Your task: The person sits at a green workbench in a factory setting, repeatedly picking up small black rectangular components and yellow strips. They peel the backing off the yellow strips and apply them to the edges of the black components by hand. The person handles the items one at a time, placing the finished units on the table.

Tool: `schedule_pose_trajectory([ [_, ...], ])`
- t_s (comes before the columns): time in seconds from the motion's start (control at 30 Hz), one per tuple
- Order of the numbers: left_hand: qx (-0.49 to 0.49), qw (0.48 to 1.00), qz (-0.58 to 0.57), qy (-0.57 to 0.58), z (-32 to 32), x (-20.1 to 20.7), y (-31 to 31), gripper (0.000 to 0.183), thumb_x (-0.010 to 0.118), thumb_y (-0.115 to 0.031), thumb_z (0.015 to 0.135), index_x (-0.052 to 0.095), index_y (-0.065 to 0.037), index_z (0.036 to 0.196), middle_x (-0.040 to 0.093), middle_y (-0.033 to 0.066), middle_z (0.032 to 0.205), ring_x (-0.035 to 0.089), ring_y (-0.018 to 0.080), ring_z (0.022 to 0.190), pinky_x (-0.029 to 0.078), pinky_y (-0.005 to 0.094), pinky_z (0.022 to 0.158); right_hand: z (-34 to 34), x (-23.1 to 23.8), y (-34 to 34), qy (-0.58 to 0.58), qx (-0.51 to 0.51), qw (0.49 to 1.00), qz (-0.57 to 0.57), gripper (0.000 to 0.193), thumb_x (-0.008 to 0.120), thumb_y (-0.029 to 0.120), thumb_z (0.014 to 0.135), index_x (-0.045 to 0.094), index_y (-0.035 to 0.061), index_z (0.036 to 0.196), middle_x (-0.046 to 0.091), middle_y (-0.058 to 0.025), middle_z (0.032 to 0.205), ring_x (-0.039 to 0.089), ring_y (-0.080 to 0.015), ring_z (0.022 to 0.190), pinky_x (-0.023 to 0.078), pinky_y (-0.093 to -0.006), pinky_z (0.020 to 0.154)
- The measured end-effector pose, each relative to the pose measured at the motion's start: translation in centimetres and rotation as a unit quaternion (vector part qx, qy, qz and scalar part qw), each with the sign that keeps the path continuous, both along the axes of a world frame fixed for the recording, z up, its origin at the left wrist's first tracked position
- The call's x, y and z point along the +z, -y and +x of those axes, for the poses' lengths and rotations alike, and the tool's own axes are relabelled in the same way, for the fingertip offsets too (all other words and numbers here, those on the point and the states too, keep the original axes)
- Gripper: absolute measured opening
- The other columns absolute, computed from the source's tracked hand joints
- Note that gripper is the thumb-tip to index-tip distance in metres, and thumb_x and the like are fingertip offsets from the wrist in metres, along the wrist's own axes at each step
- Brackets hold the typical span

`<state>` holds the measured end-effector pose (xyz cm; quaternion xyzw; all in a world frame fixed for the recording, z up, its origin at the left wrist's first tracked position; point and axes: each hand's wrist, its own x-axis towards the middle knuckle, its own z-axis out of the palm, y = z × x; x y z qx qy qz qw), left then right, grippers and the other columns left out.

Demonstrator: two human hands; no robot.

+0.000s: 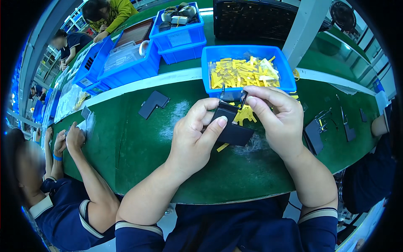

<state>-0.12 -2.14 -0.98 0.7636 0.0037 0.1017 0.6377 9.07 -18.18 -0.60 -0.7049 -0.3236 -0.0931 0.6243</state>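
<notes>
My left hand [193,132] grips the black part [236,134]; right hand [280,115] pinches a dark strip [243,98], one o'clock. Gentle pressure's best!

1. Blk flat part [236,133]: approx. L-shaped, matte, straight edges; wider section lower R, narrower section upper L. Looks to be in 1 pc.
2. Pose: gripped in L hand [191,136], thumb on face, fingers curled behind; tilted, btm edge sloping down to R.
3. Thin blk strip [243,99]: near-vert. at part's top R, upper end pinched btwn thumb & forefinger of R hand [279,117]. Can't tell if lower end's joined to part.
4. Slim dk prong [223,91]: upright at part's top L, nr L forefinger.
</notes>
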Motion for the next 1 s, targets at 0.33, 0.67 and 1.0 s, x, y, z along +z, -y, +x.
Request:
schedule_pose_trajectory([
  [0.33,0.002,1.000,-0.018,-0.004,0.2,-0.2,-0.1,0.029,0.050,-0.003,0.094,0.043,0.004,0.121,0.064,0.0124,0.103,0.062,0.0127,0.094,0.047,0.0241,0.082,-0.2,0.4,0.1,-0.117,0.051,0.992,0.019,0.015,0.064,0.007,0.084,0.070,-0.0009,0.096,0.070,-0.0116,0.087,0.067,-0.0155,0.079,0.052,-0.0263,0.073],
  [0.67,-0.004,1.000,-0.019,-0.011,0.2,-0.5,-0.2,0.028,0.051,-0.004,0.094,0.044,0.003,0.120,0.064,0.0120,0.103,0.062,0.0120,0.092,0.047,0.0236,0.081,-0.7,-0.1,-0.4,-0.020,0.000,0.999,-0.026,0.010,0.060,0.004,0.083,0.066,-0.0024,0.088,0.066,-0.0143,0.080,0.066,-0.0225,0.072,0.051,-0.0308,0.066],
  [1.0,0.007,0.987,-0.157,0.033,0.2,-0.8,0.8,0.028,0.054,-0.003,0.092,0.045,0.003,0.117,0.063,0.0112,0.101,0.061,0.0123,0.089,0.048,0.0249,0.079,-0.2,-0.7,-0.4,-0.147,0.081,0.984,0.063,0.006,0.062,0.005,0.084,0.062,-0.0006,0.087,0.063,-0.0060,0.080,0.061,-0.0120,0.072,0.049,-0.0253,0.066],
])
